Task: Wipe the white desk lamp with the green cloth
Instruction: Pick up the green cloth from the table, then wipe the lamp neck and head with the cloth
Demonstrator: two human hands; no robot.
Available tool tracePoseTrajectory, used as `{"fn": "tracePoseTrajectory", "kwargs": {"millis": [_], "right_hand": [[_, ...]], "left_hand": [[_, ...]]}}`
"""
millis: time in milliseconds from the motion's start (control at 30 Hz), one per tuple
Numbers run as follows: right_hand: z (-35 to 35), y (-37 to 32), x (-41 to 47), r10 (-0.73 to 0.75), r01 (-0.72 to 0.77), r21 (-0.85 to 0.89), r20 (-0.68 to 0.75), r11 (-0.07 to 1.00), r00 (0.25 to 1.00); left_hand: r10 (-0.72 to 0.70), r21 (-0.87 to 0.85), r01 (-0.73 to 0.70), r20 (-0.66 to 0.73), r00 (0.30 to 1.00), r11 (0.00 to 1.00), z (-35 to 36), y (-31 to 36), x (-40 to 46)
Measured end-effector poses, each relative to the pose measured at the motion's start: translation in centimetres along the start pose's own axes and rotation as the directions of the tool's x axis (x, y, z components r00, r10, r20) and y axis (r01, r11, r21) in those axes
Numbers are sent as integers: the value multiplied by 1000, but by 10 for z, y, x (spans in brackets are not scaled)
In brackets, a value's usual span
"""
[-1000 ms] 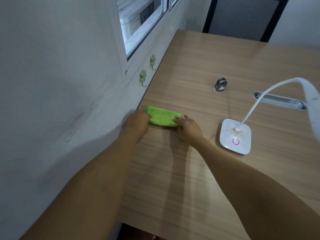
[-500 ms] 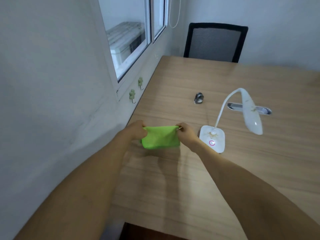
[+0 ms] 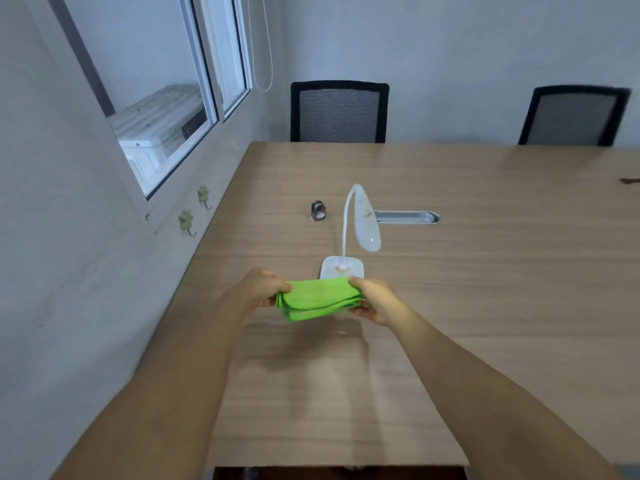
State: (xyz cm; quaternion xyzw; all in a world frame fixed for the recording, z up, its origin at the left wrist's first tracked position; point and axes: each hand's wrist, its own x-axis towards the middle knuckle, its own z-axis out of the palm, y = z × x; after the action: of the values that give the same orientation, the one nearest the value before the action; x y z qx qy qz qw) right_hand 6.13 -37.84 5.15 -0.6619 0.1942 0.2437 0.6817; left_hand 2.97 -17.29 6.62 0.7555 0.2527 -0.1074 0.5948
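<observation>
A folded green cloth (image 3: 317, 298) hangs in the air above the wooden desk, held at both ends. My left hand (image 3: 261, 289) grips its left end and my right hand (image 3: 375, 299) grips its right end. Just behind the cloth stands the white desk lamp (image 3: 365, 223), with a curved neck, a drooping oval head and a flat square base (image 3: 343, 266). Brownish specks lie on the base and on the head. The cloth hides the front edge of the base.
A small dark metal clip (image 3: 318, 211) and a grey cable slot (image 3: 405, 217) lie on the desk (image 3: 485, 289) behind the lamp. Two black mesh chairs (image 3: 339, 112) stand at the far edge. A wall with a window (image 3: 166, 109) and small hooks (image 3: 187, 221) runs along the left.
Both hands picked the cloth up from the desk by the wall and brought it rightward, in front of the lamp base. The view has tilted up and pulled back.
</observation>
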Motion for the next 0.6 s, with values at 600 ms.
{"fn": "tracePoseTrajectory", "kwargs": {"millis": [600], "right_hand": [[-22,-1,-9,186,-184,526,50,830,981]], "left_hand": [[-132,-80,147,174,976,986,49,-4,-6]]}}
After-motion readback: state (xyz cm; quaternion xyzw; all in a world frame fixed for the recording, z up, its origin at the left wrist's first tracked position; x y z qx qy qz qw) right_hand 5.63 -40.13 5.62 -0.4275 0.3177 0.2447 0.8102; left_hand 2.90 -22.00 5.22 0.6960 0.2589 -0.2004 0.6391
